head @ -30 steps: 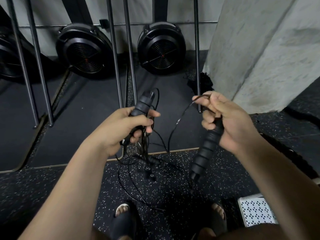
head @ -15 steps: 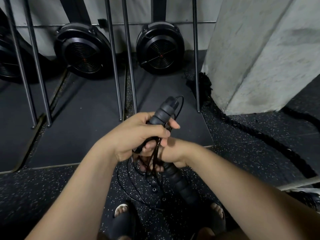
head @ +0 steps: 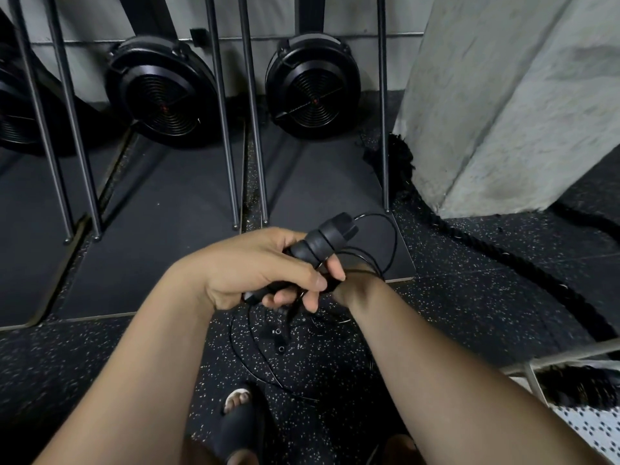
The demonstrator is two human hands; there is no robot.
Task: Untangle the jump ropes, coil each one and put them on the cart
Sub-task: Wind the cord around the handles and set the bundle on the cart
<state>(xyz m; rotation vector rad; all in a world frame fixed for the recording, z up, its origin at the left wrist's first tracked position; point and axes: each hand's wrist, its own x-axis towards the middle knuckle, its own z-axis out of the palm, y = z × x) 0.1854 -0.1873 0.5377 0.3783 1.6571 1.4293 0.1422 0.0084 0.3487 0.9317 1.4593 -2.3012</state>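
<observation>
My left hand (head: 265, 273) is closed around a black ribbed jump rope handle (head: 322, 239), whose tip points up and to the right. Thin black rope cord (head: 391, 243) loops out from the handle's tip and back toward my wrist. My right hand (head: 349, 286) is tucked under the left one and mostly hidden; what it holds cannot be made out. More cord (head: 248, 360) hangs below the hands in loose loops over the speckled floor, with small black end pieces (head: 278, 340) dangling.
A thick black battle rope (head: 523, 260) snakes along the floor at right, beside a grey concrete pillar (head: 503, 95). Black fan wheels (head: 312, 88) and metal bars (head: 255, 129) stand ahead. A cart's metal rim (head: 570, 354) and perforated white shelf (head: 597, 427) show at bottom right.
My hands, apart with a handle in each a second ago, have come together. The right hand went under the left, and its handle is no longer visible. The view shifted left.
</observation>
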